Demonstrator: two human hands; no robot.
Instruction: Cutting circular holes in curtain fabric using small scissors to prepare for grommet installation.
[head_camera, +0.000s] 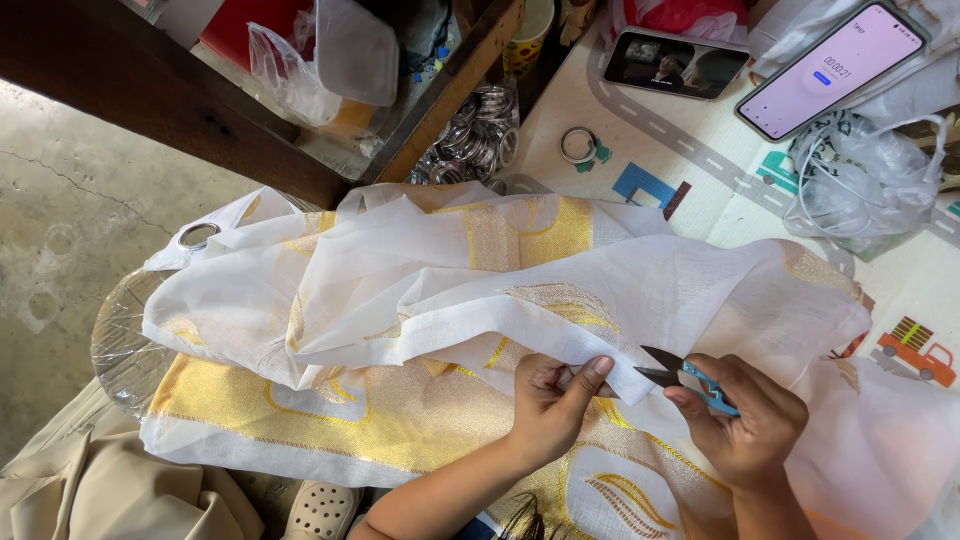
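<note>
Across the lap and the play mat (700, 190) spreads a sheer white curtain (420, 300) with gold patterns, its folded hem running just above both hands. At that hem the left hand (550, 405) pinches the fabric edge, thumb pressed over the fold with the fingers curled beneath it. Just beside it the right hand (745, 420) grips small blue-handled thread snips (685, 378), dark blades pointing at the hem near the left thumb (whether they touch the cloth is unclear). Metal eyelet rings (475, 140) lie piled beyond, with two phones (675, 65) farther off.
</note>
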